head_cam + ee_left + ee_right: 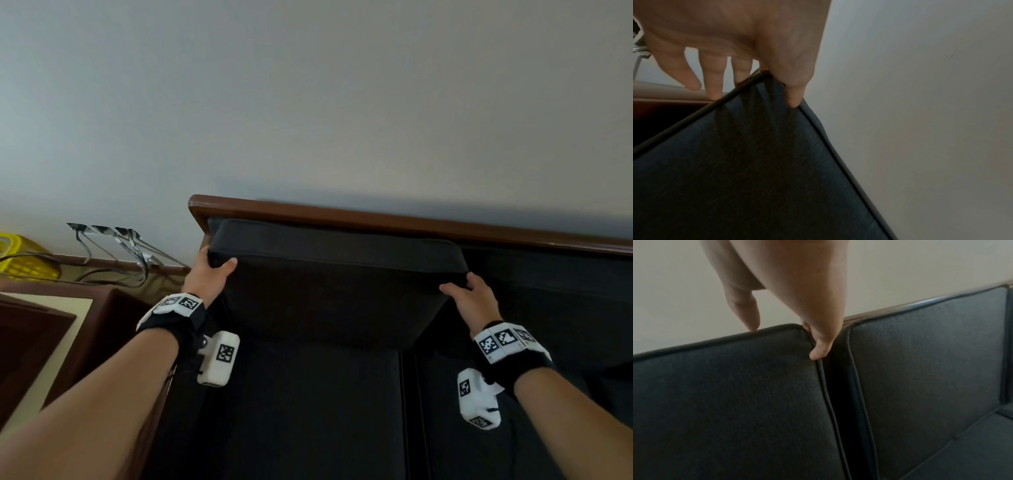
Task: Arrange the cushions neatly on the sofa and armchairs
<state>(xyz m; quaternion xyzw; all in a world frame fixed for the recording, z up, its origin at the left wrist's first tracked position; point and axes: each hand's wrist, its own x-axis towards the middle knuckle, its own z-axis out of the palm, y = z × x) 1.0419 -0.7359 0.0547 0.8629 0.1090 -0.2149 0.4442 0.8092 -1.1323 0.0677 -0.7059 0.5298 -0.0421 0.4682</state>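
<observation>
A dark grey back cushion stands tilted at the left end of the sofa, its top against the wooden back rail. My left hand grips its upper left corner, thumb on the front face and fingers behind. In the left wrist view that hand pinches the piped corner of the cushion. My right hand holds the upper right corner. In the right wrist view the right hand has its thumb on the cushion edge, in the gap beside the neighbouring back cushion.
Dark seat cushions lie below. A second back cushion stands to the right. A brown side table sits left of the sofa, with a yellow basket and cables by the grey wall.
</observation>
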